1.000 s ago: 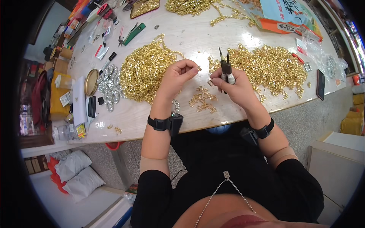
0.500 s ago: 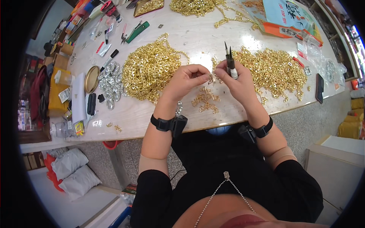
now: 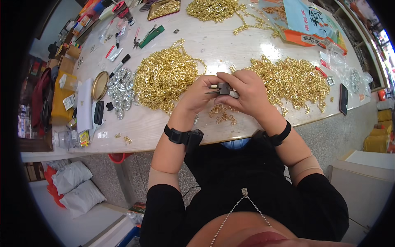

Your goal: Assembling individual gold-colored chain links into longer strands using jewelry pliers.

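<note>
Pale worktable (image 3: 214, 45), gold chain heaps (image 3: 164, 76), speckled floor (image 3: 329, 131)

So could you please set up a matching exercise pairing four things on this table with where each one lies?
Things:
1. pliers
2. round gold lid
3. black phone
4. silver chain heap

Places:
A. far right, near the table edge
B. in the right hand, tips toward the left hand
C. between lid and big gold chain pile
D. left of the silver heap

Pairs: 1-B, 2-D, 3-A, 4-C
</note>
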The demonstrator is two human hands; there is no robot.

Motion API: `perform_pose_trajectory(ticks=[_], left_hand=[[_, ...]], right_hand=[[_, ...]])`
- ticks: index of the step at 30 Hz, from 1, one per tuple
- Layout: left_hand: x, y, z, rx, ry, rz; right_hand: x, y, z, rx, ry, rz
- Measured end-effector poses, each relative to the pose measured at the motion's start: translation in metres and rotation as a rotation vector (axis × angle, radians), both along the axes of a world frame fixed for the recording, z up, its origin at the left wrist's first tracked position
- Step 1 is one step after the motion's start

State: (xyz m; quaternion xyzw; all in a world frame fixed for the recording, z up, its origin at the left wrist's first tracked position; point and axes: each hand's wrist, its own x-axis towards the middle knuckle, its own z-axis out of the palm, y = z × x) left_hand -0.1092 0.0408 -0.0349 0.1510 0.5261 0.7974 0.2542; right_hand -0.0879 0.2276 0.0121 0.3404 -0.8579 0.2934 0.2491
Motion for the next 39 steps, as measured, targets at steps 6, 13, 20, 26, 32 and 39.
perform_pose_trajectory(ticks=[6, 13, 20, 26, 32, 39], left_hand=[[-0.002, 0.000, -0.001, 0.032, 0.020, -0.036], [-0.005, 0.000, 0.008, -0.084, 0.051, 0.234], [-0.019, -0.015, 0.003, 0.113, -0.012, 0.517], [-0.021, -0.014, 0.001, 0.137, -0.047, 0.543], [-0.018, -0.013, 0.005, 0.120, -0.049, 0.524], [-0.016, -0.010, 0.009, 0.092, -0.040, 0.506]], right_hand=[[0.001, 0.002, -0.010, -0.049, -0.215, -0.007], [-0.025, 0.022, 0.003, -0.251, -0.454, -0.166], [-0.028, 0.028, -0.022, 0.372, -0.059, -0.036], [-0.035, 0.072, -0.033, 0.644, -0.054, -0.069], [-0.037, 0.147, -0.011, 0.712, -0.044, -0.259], [-0.041, 0.195, 0.024, 0.495, -0.157, -0.551]])
